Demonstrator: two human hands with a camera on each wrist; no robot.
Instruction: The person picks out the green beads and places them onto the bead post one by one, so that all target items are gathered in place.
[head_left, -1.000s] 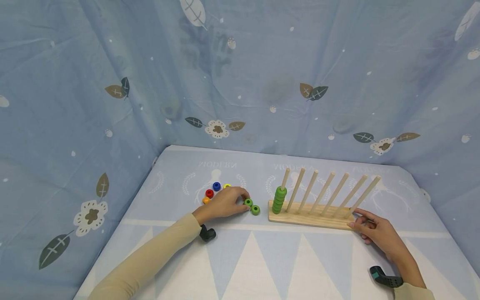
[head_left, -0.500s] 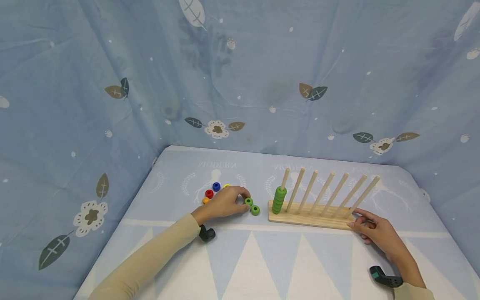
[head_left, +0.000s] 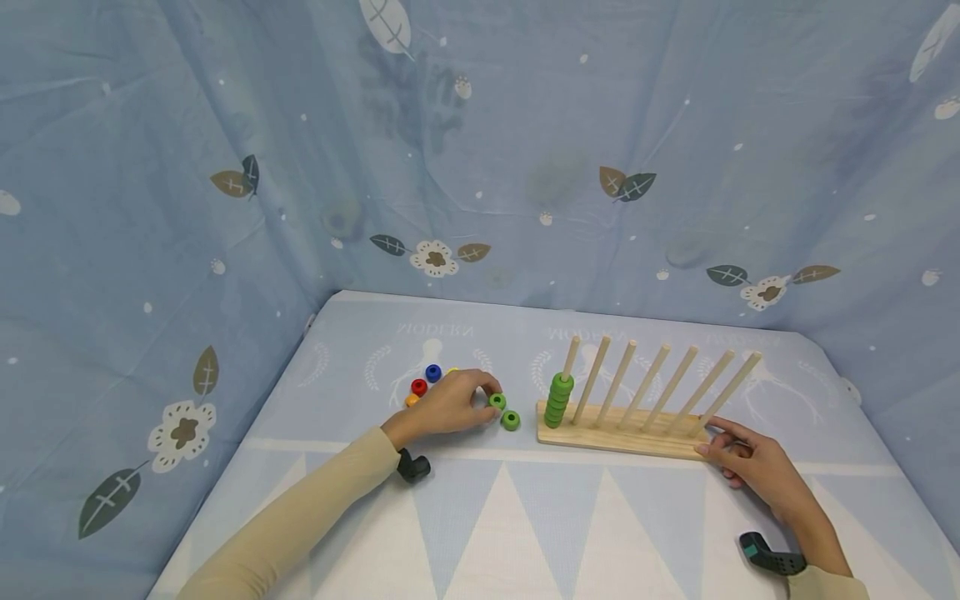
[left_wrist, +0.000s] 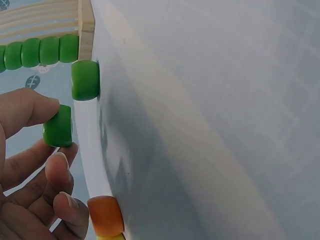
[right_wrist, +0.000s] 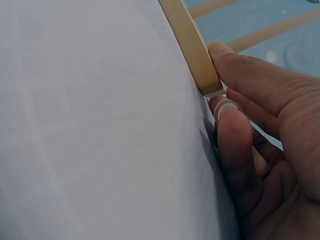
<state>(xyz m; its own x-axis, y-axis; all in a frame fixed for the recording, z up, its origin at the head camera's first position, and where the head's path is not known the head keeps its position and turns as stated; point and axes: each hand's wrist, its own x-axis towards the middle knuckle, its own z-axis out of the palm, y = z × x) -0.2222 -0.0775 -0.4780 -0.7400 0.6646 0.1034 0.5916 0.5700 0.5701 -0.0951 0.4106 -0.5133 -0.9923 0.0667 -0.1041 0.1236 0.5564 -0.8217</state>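
Note:
Between thumb and fingertips my left hand (head_left: 448, 404) pinches a green bead (left_wrist: 58, 126), which looks raised off the table in the left wrist view. A second green bead (head_left: 511, 420) lies just right of it on the cloth. To the right stands a wooden bead rack (head_left: 622, 442) with several upright pegs; its leftmost peg carries a stack of green beads (head_left: 557, 402) and the others are bare. My right hand (head_left: 757, 471) grips the rack's right end, its thumb (right_wrist: 222, 48) on top of the wooden base and fingers curled at the end face.
Left of the left hand lie a blue bead (head_left: 433, 373), a red bead (head_left: 419, 387), an orange bead (left_wrist: 106, 216) and a yellow bead (head_left: 453, 372) partly hidden by the hand. A patterned cloth covers the table (head_left: 555, 533); blue curtains (head_left: 525, 150) hang behind and beside it.
My left hand has risen very slightly with the green bead in its fingers. The right hand and the bead rack have stayed in place.

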